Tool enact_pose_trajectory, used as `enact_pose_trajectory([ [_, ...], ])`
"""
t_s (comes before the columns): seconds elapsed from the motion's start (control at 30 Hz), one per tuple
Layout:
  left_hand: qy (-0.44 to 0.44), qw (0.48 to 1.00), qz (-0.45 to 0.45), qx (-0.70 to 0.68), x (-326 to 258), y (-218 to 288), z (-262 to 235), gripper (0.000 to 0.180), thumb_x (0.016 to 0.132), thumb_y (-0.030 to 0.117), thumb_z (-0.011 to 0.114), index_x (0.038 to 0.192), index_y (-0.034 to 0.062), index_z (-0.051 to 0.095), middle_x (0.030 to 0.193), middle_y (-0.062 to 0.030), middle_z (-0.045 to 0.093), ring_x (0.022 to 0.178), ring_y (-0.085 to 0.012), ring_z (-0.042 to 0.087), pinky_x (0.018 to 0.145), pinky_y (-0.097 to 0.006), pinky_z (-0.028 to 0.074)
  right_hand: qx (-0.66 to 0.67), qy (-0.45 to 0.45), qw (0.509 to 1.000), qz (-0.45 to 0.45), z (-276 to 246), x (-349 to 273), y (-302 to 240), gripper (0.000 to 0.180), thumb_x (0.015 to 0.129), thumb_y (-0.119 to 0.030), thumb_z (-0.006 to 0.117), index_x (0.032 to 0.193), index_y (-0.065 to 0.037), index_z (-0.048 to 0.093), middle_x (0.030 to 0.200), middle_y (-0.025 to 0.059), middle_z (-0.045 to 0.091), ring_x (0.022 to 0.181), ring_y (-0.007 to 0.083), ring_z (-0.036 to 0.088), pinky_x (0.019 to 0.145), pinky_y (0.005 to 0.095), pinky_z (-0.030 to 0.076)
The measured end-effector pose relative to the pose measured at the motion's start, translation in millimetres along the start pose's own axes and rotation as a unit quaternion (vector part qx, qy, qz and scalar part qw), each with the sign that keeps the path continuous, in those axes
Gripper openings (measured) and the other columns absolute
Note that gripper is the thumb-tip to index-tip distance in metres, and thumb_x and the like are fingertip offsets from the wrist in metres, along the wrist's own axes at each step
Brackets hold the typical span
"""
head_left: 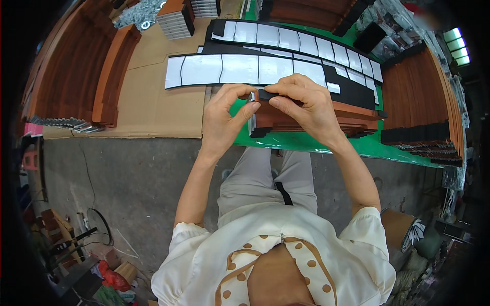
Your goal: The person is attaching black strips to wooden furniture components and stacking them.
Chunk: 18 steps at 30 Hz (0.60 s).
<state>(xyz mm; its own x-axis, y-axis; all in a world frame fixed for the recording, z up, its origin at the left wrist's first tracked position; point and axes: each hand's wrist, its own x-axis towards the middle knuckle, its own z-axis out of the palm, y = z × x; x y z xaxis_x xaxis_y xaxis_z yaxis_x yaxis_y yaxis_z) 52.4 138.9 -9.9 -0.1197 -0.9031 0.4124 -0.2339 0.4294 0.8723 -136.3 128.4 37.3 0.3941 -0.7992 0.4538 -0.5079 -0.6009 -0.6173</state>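
Above the table's front edge, my left hand (220, 116) pinches a small brown piece with a silvery end (253, 96) between thumb and fingers. My right hand (310, 106) pinches a black pad (265, 95) that meets the brown piece. Fingers cover much of both, so how they join cannot be made out. Just behind the hands lie black sheets of white-backed pads (240, 69), split by dark wavy lines. Below my right hand rests a stack of reddish-brown slats (275, 121) with black ends.
Tall stacks of brown slats stand at the left (71, 76) and right (418, 97). Cardboard (153, 109) covers the table's left part, a green sheet (367, 148) its right. A pile of small metal parts (140, 15) and short brown blocks (175, 20) sit at the back left.
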Motion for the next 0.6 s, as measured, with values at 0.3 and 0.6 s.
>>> enact_pose_trajectory([
  [0.3, 0.016, 1.000, 0.019, 0.012, 0.1, -8.8, 3.2, 0.024, 0.077, 0.012, 0.071, 0.099, 0.0049, 0.064, 0.095, -0.0071, 0.062, 0.085, -0.0218, 0.059, 0.074, -0.032, 0.044, 0.017, -0.020, 0.999, 0.019, 3.0, 4.2, -0.5, 0.022, 0.074, -0.008, 0.071, 0.096, -0.006, 0.070, 0.082, 0.0047, 0.059, 0.070, 0.0167, 0.056, 0.059, 0.0282, 0.045],
  [0.6, -0.005, 0.999, 0.034, 0.040, -0.3, -6.6, 0.7, 0.023, 0.080, 0.005, 0.068, 0.101, -0.0009, 0.061, 0.094, -0.0076, 0.060, 0.088, -0.0167, 0.057, 0.079, -0.028, 0.045, 0.022, -0.012, 1.000, 0.014, 4.6, 4.9, 0.6, 0.022, 0.074, -0.006, 0.070, 0.095, -0.007, 0.070, 0.081, 0.0046, 0.059, 0.068, 0.0163, 0.056, 0.057, 0.0278, 0.045],
])
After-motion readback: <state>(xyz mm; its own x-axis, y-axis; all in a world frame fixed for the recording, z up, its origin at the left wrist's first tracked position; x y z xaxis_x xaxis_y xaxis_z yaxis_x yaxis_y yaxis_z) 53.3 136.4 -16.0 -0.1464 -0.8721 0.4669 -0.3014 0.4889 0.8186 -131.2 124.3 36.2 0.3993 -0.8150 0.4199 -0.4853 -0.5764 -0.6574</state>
